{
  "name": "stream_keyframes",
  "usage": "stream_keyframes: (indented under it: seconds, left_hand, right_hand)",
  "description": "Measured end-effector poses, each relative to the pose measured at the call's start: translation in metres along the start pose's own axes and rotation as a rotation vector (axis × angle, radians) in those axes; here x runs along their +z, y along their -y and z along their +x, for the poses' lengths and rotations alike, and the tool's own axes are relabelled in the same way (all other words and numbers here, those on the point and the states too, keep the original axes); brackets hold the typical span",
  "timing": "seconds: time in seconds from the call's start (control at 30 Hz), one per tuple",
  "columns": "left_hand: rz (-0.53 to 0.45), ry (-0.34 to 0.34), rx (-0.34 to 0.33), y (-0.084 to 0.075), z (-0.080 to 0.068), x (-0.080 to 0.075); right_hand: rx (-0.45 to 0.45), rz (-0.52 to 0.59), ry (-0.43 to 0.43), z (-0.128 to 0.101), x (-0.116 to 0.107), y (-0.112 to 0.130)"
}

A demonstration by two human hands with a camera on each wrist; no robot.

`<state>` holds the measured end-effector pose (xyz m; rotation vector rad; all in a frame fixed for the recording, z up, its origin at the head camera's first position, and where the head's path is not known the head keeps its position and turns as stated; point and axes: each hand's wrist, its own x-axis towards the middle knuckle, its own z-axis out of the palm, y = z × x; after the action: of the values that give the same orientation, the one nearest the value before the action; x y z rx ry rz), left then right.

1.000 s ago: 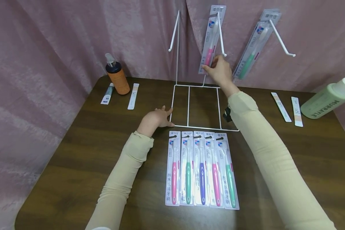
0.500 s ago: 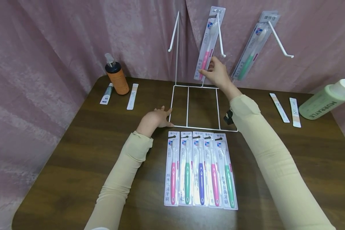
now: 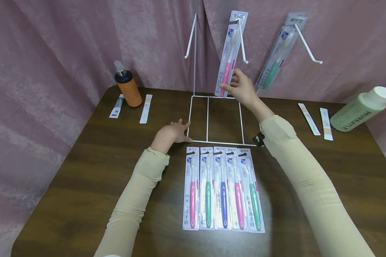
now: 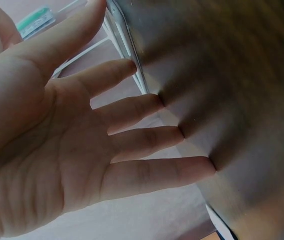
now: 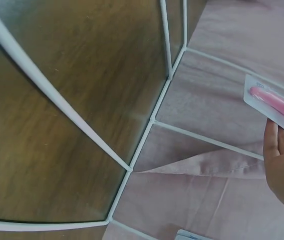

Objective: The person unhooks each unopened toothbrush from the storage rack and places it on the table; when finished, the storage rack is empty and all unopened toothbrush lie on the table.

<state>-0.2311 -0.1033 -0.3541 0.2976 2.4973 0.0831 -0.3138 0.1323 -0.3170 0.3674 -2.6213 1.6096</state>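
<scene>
A white wire rack (image 3: 207, 117) stands at the back of the dark wooden table (image 3: 83, 171). My right hand (image 3: 241, 87) pinches the lower end of a packaged pink toothbrush (image 3: 227, 59) that hangs on the rack's middle hook; the right wrist view shows my fingers (image 5: 282, 155) on that pack (image 5: 274, 106). A packaged green toothbrush (image 3: 278, 53) hangs on the right hook. My left hand (image 3: 172, 132) lies flat with straight fingers (image 4: 147, 137) on the table, touching the rack's base at its front left corner. Several packaged toothbrushes (image 3: 222, 189) lie in a row in front of the rack.
An orange pump bottle (image 3: 126, 85), a small tube (image 3: 117, 106) and a sachet (image 3: 146, 109) sit at the back left. A green bottle (image 3: 360, 109) lies at the right beside two sachets (image 3: 316, 119). Pink curtain surrounds the table.
The pink toothbrush pack has slid down and back along the middle hook with my right hand. The left hand has stayed at the rack's corner.
</scene>
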Motion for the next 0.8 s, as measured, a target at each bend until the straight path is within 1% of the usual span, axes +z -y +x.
stream_keyframes:
  seconds: [0.07,0.13,0.3,0.5,0.57,0.67,0.8]
  left_hand:
    - [-0.002,0.005,0.000,0.000,-0.001,0.000]
    - [-0.006,0.009,0.001,0.000,-0.001,0.001]
    - [-0.016,0.010,0.002,0.000,-0.002,0.001]
    - [-0.018,0.010,0.008,0.001,-0.002,0.001]
    - [-0.014,0.012,0.008,0.001,-0.002,0.001]
    - [-0.011,0.014,0.007,0.001,-0.001,0.001]
    - [-0.012,0.007,0.006,0.000,-0.001,0.000]
  right_hand:
    - [0.002,-0.011,0.007,-0.007,0.000,0.000]
    - [0.002,0.004,0.005,-0.015,-0.001,0.000]
    - [-0.017,0.126,0.009,-0.035,-0.003,0.001]
    - [-0.032,0.300,0.071,-0.061,-0.009,0.002]
    - [-0.036,0.336,0.099,-0.070,-0.012,0.003]
    - [-0.034,0.338,0.136,-0.082,-0.016,0.007]
    - [-0.016,0.273,0.169,-0.096,-0.022,0.012]
